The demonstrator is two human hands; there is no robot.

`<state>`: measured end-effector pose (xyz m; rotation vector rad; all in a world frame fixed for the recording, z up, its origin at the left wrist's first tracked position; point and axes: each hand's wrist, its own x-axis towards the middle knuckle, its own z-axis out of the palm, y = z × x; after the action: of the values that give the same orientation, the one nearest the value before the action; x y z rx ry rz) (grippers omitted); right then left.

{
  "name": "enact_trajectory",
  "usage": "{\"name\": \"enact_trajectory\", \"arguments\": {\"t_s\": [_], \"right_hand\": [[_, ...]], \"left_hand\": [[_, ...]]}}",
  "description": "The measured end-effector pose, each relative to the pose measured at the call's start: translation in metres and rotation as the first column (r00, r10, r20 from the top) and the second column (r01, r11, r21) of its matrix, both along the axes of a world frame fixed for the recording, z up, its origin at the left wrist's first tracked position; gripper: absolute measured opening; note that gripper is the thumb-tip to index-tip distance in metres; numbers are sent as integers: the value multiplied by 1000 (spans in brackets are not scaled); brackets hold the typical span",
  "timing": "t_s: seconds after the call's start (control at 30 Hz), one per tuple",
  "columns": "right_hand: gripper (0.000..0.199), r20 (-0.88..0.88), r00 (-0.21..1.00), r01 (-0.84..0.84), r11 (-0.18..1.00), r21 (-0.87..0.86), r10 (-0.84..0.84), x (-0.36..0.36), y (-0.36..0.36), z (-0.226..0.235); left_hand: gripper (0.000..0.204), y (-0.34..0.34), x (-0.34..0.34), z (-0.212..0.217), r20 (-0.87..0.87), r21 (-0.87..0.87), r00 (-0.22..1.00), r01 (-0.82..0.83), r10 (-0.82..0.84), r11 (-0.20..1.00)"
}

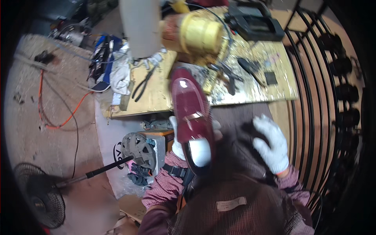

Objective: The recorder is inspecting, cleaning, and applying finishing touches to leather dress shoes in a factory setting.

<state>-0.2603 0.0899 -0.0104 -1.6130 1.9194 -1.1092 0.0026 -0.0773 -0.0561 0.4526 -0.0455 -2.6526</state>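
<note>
A glossy burgundy loafer (pixel 190 102) with a strap across its front stands before me, toe pointing away and its pale insole showing at the opening. My left hand (pixel 178 145), in a white knit glove, grips it from beneath, with thumb and fingers at either side. Much of that hand is hidden by the shoe. My right hand (pixel 271 145), gloved the same way, is apart from the shoe to the right, above my lap. Its fingers are spread and hold nothing.
A yellow-topped workbench (pixel 284 88) lies ahead. On it are black-handled pliers (pixel 143 84), a yellow cylinder (pixel 200 33) and several hand tools. Black metal racks (pixel 313 102) with dark shoes stand right. A fan (pixel 41 196) is at lower left, a wheeled base (pixel 138 150) beside my left arm.
</note>
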Motion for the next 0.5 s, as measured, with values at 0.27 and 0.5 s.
{"name": "enact_trajectory", "arguments": {"t_s": [0.27,0.5], "right_hand": [[47,613,787,96,995,-6,-72,13,-8,-26],[44,589,807,100,993,-57,-47,19,-6,-47]], "left_hand": [[79,41,-8,-49,57,245,961,249,-270,937],[56,11,6,-53,716,-273,697,335,-42,902]]}}
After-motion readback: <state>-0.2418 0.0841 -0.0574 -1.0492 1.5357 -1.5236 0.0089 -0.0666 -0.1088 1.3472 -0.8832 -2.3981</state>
